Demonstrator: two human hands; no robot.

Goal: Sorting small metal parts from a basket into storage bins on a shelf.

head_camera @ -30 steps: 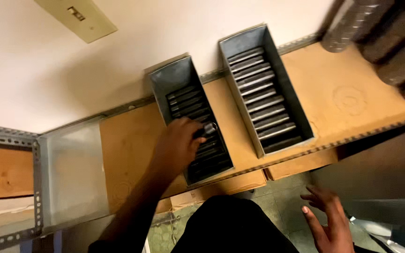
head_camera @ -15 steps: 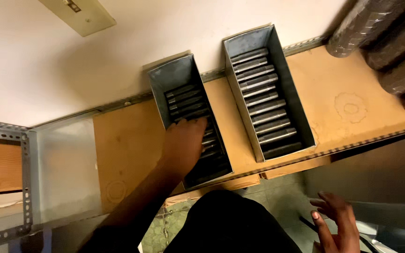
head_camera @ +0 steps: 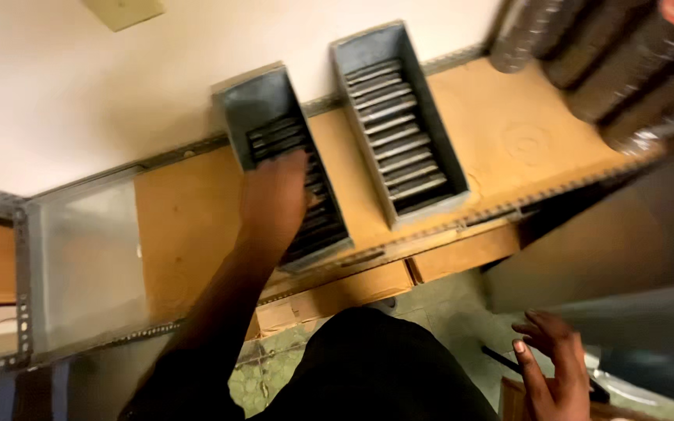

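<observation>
Two grey metal bins stand side by side on a wooden shelf (head_camera: pixel 189 218). My left hand (head_camera: pixel 274 199) reaches into the left bin (head_camera: pixel 237 105) and lies over the dark flat bars (head_camera: pixel 274 136) stacked in it. Its fingertips are blurred, so a grip cannot be made out. The right bin (head_camera: pixel 350 48) holds a similar row of dark bars (head_camera: pixel 399 144), untouched. Low at the bottom right, away from the shelf, my right hand (head_camera: pixel 551 370) hangs with fingers spread and nothing in it.
Dark cylindrical rolls (head_camera: pixel 610 54) lie on the shelf at the top right. A shiny metal sheet (head_camera: pixel 87 257) covers the shelf's left part. A pale wall (head_camera: pixel 64 93) is behind. Wooden boxes (head_camera: pixel 462 253) sit under the shelf edge, above a greenish floor (head_camera: pixel 446 312).
My left hand has slid further back along the left bin's bars. My right hand stays low at the right. The view has shifted slightly.
</observation>
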